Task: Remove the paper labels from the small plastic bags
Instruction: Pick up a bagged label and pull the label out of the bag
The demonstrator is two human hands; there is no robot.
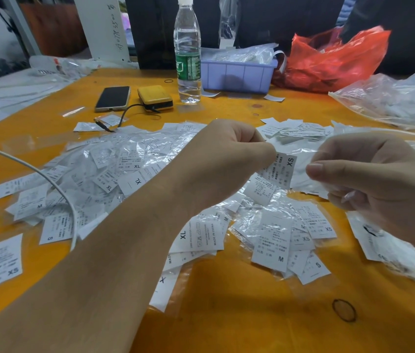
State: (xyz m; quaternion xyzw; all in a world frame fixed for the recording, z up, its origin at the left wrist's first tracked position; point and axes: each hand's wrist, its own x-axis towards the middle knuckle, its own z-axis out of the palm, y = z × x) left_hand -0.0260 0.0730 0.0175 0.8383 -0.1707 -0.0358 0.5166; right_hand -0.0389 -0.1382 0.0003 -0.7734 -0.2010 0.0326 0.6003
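Mid-frame right: left hand pinching XS label, right hand gripping clear bag; best pulled straight, slowly, avoiding tears.

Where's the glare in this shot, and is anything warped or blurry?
Head view: glare glints off the plastic bags heaped on the orange table; wide-angle bending curves the table edges and stretches the left forearm; the left hand and its XS label read sharp, far background soft.

labels: matt white paper | bags: glossy clear plastic | table: smooth orange
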